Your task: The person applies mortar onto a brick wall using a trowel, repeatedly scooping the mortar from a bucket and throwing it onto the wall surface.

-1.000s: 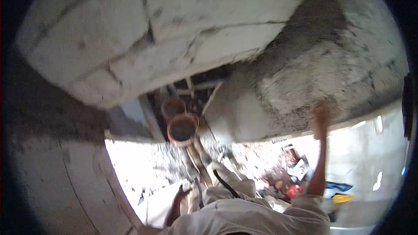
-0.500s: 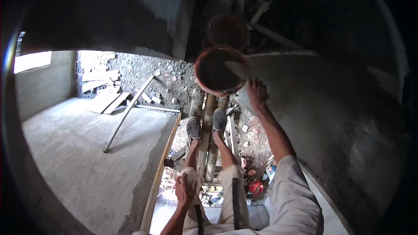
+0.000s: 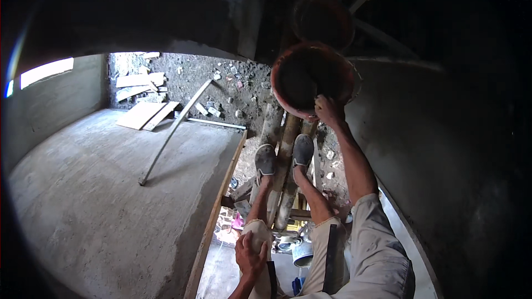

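The red bucket point(image 3: 285, 102) sits at 1 o'clock, seemingly on round poles point(image 3: 289, 135). The right hand point(image 3: 331, 112), fingers curled, is at its 5 o'clock rim; too dark to tell what it pinches. The left hand point(image 3: 251, 254) lies loosely spread on the knee point(image 3: 258, 229). Hard leaning on that rim could tip the bucket, the poles being narrow and rounded.
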Motion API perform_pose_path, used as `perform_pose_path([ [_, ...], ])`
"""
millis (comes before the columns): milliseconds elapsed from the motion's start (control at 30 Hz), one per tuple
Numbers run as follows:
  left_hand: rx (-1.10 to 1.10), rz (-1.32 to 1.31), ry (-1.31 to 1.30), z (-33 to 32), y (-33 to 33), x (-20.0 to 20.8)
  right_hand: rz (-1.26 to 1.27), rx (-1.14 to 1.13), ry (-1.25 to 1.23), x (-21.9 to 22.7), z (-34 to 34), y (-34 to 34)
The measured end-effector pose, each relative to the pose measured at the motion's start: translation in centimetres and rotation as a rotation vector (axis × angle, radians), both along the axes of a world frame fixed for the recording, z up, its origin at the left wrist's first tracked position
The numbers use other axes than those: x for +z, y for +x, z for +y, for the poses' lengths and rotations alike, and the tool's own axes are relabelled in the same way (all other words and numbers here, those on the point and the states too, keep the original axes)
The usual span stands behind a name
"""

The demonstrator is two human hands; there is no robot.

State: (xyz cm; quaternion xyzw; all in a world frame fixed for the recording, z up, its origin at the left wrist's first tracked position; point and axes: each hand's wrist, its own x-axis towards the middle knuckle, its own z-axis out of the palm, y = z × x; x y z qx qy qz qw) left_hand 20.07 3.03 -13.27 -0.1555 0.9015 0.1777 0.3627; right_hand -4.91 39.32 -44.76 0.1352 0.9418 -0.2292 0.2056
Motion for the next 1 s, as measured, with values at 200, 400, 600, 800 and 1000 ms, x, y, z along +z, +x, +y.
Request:
perform_pose_path([
  [200,-0.049,-0.037,0.03,-1.3,-1.3,0.1,0.296,-0.058,-0.227,8.2,2.0,2.0],
  [400,-0.199,-0.061,0.229,-4.0,-0.5,-0.7,0.169,-0.198,-0.079,22.8,2.4,5.2],
  [600,-0.352,-0.035,0.516,-4.8,-5.6,4.8,0.224,-0.232,0.039,48.7,5.1,8.5],
  [800,-0.446,-0.078,0.521,-5.1,-15.4,7.4,0.456,0.051,0.235,79.1,7.6,10.8],
  [1000,-0.489,0.168,0.544,-2.8,-25.6,4.2,0.952,0.28,0.212,107.6,3.8,10.4],
])
